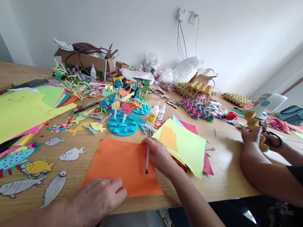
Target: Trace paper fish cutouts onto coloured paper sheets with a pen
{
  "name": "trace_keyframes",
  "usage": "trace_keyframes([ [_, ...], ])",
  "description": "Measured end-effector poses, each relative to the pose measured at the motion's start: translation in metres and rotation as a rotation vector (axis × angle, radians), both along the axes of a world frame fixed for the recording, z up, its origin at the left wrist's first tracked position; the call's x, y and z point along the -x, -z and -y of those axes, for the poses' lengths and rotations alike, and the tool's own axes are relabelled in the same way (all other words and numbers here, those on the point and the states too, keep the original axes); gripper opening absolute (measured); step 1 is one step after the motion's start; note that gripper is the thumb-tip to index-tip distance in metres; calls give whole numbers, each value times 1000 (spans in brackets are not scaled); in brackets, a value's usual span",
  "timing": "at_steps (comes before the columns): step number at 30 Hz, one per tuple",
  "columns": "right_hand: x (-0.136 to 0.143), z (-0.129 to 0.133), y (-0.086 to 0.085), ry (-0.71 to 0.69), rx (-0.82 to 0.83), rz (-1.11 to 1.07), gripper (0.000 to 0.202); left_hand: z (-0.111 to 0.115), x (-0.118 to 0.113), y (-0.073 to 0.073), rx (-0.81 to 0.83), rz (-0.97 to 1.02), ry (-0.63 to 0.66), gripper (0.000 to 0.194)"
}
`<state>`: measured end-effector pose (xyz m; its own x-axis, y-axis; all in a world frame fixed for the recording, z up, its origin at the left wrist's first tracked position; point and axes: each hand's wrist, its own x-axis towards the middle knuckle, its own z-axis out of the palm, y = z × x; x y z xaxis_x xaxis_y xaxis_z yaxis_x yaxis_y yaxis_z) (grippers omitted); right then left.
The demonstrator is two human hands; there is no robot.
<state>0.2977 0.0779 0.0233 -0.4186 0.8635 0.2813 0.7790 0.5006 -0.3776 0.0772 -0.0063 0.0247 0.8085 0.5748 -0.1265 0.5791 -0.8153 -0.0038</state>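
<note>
Right hand (158, 154): fingers closed around a slim pen (147, 156) with a clear barrel and dark ends, held over the far right part of a plain orange paper sheet (119, 164). Pen slants slightly, dark near end above the sheet; contact with the paper cannot be told. Left hand (99, 198): palm down at the sheet's near left edge, fingers loosely bent; undersides hidden, so cannot tell whether anything is gripped. Sheet lies flat on the light wooden table (216, 179), close to its near edge.

Just right of the sheet: a stack topped by a lime-green paper sheet (192, 146), bearing a small orange-yellow paper piece (169, 139). Just beyond the sheet: a round blue scalloped base (114, 127) under coloured paper fish on coiled stems, with two white glue bottles (153, 114) to its right.

Left side: grey-and-white paper fish cutouts (72, 153), a yellow spotted paper fish (39, 167) among them; farther left, a large yellow-green paper sheet (7, 115) over other papers.

Far right: a co-worker's hands (251, 135) hold a yellowish moulded egg-carton strip (251, 121) and black-handled scissors (277, 140).

Far side, by the wall: an open cardboard box (87, 61) at left, stacked yellowish egg trays (194, 86) right of centre.
</note>
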Motion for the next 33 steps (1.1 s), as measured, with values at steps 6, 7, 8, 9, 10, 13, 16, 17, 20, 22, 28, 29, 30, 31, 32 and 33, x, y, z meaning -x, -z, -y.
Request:
trace_keyframes([
  [6,4,25,-18,170,-56,-23,8,-13,-9,14,16,16,-117,34],
  [7,5,33,-19,172,-29,-25,8,-14,-10,16,26,25,-142,35],
  [8,7,41,-19,156,-2,-17,9,-14,-13,16,35,34,-168,35],
  [9,9,48,-19,162,18,0,9,-14,-15,17,45,41,-186,34],
  [10,11,55,-17,158,33,13,10,-14,-17,16,55,44,-198,34],
  [13,11,69,-8,164,64,-8,12,-14,-21,12,68,25,-204,32],
  [16,4,79,1,174,74,-102,19,-15,-19,8,51,24,-192,28],
  [17,1,82,3,176,84,-136,22,-16,-18,6,47,25,-189,26],
  [20,-8,89,10,182,149,-239,29,-19,-16,3,43,22,-187,27],
  [22,-12,93,14,165,170,-332,31,-21,-14,0,48,15,-181,28],
  [28,-17,96,13,314,-176,-891,30,-27,7,-22,112,345,-242,21],
  [29,-17,96,12,354,-194,-967,29,-26,12,-27,158,492,-282,23],
  [30,-16,94,10,382,-185,-1025,30,-26,16,-31,225,641,-333,25],
  [31,-15,93,10,400,-156,-1067,31,-24,20,-35,310,797,-382,26],
  [32,-12,92,10,408,-113,-1099,33,-22,22,-37,418,952,-426,25],
  [33,-9,91,11,407,-56,-1125,35,-20,23,-38,543,1099,-467,22],
])
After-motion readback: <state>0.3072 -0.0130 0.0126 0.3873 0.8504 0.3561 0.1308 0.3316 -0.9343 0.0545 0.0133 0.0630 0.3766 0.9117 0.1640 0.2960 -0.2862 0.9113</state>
